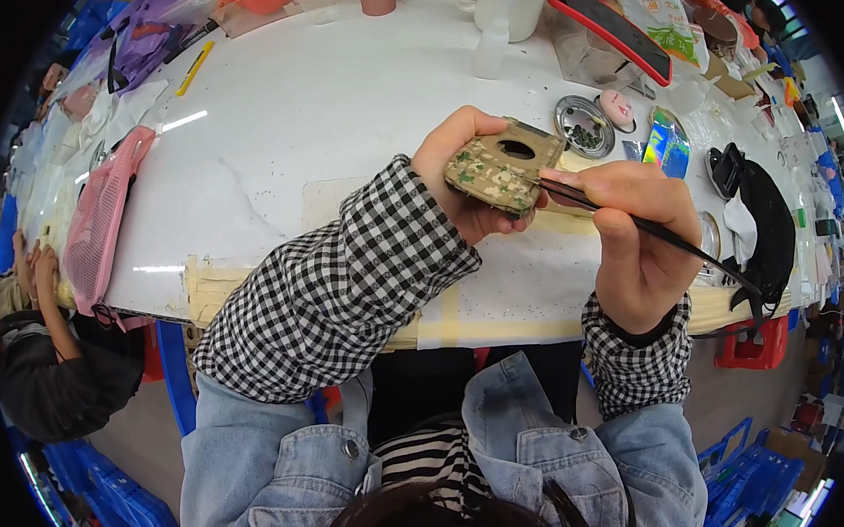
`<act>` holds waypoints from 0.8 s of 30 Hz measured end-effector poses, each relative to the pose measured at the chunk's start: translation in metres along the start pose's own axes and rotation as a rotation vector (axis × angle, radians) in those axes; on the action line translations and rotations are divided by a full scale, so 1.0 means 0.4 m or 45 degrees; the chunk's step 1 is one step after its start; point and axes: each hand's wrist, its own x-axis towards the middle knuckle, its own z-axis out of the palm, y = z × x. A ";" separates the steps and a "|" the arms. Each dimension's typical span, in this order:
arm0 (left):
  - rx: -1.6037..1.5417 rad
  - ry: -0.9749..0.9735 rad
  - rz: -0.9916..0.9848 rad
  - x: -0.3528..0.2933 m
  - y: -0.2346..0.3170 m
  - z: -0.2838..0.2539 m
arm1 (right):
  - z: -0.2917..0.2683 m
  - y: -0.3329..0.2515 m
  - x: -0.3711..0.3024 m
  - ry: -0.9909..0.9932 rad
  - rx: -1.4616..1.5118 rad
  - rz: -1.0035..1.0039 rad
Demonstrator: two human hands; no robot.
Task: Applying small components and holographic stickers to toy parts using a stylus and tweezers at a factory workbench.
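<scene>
Brightly lit; glaring in white streaks on the counter [270,100], right of the pink mesh pouch [105,223]. Dimmer and softer left of the pouch. Bending hard toward the rim, going black beyond.

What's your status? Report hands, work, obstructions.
Left hand holding camo case. Right hand gripping dark tool, tip at case edge. Nothing visibly blocking; dish beyond case.

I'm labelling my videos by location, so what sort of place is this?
Probably a handcraft workshop: the right hand holds a slim black tool at a camouflage-patterned piece, a round silver dish holds small dark bits, and blue plastic crates stand near the glossy white table.
</scene>
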 end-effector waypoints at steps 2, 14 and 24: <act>0.006 -0.011 0.016 0.001 -0.002 -0.001 | -0.003 0.005 0.000 -0.001 -0.001 -0.021; 0.078 0.078 0.067 0.021 0.005 -0.015 | -0.026 0.049 -0.003 0.603 -0.221 0.018; 0.100 0.128 1.139 -0.037 0.065 -0.019 | -0.079 0.094 0.009 0.928 -0.232 0.055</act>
